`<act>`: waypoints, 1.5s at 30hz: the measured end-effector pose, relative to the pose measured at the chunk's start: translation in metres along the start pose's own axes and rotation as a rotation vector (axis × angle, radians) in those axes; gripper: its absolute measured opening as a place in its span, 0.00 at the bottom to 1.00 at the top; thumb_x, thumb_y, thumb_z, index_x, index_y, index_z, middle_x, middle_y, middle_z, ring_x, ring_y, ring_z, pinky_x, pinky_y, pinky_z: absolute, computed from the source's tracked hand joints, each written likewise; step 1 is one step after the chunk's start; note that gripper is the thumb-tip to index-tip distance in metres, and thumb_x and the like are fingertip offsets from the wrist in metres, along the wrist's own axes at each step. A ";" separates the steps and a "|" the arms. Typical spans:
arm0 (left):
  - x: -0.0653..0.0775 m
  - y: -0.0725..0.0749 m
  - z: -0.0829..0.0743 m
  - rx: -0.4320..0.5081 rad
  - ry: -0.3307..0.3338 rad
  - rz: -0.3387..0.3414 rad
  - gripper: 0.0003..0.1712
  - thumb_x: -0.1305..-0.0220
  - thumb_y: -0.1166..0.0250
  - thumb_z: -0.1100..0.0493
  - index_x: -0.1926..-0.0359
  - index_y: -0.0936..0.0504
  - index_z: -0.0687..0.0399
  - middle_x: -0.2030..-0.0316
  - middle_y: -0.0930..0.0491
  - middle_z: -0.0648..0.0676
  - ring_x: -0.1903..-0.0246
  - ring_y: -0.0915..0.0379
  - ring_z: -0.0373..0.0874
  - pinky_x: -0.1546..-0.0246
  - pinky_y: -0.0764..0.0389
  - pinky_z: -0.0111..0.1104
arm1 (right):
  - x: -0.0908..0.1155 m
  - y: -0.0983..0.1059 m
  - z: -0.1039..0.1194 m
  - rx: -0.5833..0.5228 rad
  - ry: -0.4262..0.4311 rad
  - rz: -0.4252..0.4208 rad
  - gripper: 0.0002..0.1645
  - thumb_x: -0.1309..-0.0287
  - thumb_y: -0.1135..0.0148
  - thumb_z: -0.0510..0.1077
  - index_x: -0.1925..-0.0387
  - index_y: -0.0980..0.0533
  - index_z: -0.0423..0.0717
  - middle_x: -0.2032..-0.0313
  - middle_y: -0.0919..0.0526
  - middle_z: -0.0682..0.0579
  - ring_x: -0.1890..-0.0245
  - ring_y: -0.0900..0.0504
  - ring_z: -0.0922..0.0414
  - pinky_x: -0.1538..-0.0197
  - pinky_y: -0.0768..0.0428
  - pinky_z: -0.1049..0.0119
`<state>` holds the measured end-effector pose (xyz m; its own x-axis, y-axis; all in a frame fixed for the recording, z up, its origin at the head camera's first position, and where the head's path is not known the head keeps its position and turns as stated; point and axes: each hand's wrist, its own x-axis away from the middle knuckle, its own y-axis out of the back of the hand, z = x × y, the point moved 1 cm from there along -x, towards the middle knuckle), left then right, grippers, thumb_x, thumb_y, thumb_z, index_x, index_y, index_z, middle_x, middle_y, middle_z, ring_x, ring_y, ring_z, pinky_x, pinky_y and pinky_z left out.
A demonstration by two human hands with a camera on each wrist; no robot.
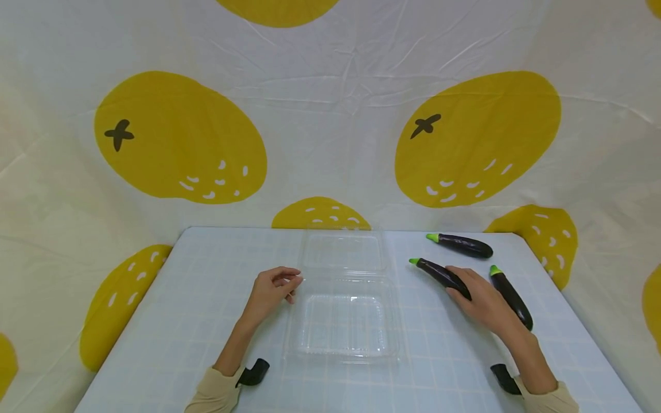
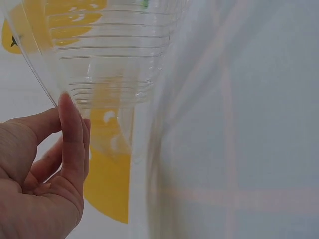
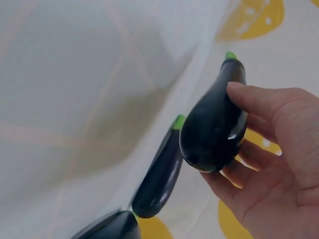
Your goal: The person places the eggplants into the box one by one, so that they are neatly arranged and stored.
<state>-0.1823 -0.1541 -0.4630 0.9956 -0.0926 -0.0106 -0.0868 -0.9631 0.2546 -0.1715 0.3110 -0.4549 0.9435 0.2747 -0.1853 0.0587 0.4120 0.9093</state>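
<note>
My right hand [image 1: 480, 298] grips a dark purple eggplant [image 1: 443, 276] with a green stem end, thumb on one side and fingers round the other in the right wrist view. That eggplant [image 3: 214, 119] appears raised off the table. A clear plastic clamshell container [image 1: 343, 321] lies with its lid [image 1: 343, 252] folded back toward the far edge. At the container's left side, near the hinge, my left hand [image 1: 271, 292] pinches the rim between thumb and fingers. In the left wrist view, the left hand [image 2: 55, 159] meets the clear plastic edge.
A second eggplant [image 1: 459, 245] lies at the table's far right, and a third eggplant [image 1: 511, 298] lies beside my right wrist. The table [image 1: 206, 321] has a pale checked cover. Behind it hangs a white cloth [image 1: 330, 115] printed with yellow fruit.
</note>
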 end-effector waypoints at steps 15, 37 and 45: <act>-0.007 0.000 0.020 0.028 -0.004 -0.025 0.16 0.35 0.26 0.59 0.51 0.14 0.65 0.62 0.15 0.65 0.79 0.20 0.48 0.73 0.14 0.32 | -0.009 0.010 0.017 0.040 0.140 -0.093 0.30 0.36 0.30 0.37 0.35 0.27 0.35 0.43 0.20 0.35 0.43 0.21 0.37 0.44 0.21 0.38; -0.005 0.000 0.017 0.012 0.022 -0.035 0.16 0.34 0.27 0.61 0.49 0.15 0.67 0.62 0.15 0.63 0.78 0.20 0.49 0.73 0.14 0.31 | -0.023 0.017 0.059 0.029 0.159 -0.002 0.31 0.33 0.32 0.40 0.32 0.28 0.40 0.39 0.22 0.38 0.41 0.22 0.39 0.42 0.20 0.40; -0.006 0.000 0.017 0.026 0.008 -0.028 0.17 0.34 0.27 0.61 0.49 0.15 0.68 0.64 0.15 0.60 0.79 0.20 0.48 0.73 0.14 0.33 | -0.030 0.011 0.074 0.029 0.217 -0.014 0.30 0.35 0.30 0.40 0.33 0.26 0.41 0.40 0.20 0.41 0.41 0.21 0.41 0.42 0.19 0.42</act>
<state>-0.1886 -0.1581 -0.4794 0.9980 -0.0632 -0.0097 -0.0593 -0.9716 0.2291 -0.1748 0.2428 -0.4117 0.8502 0.4514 -0.2708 0.0831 0.3929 0.9158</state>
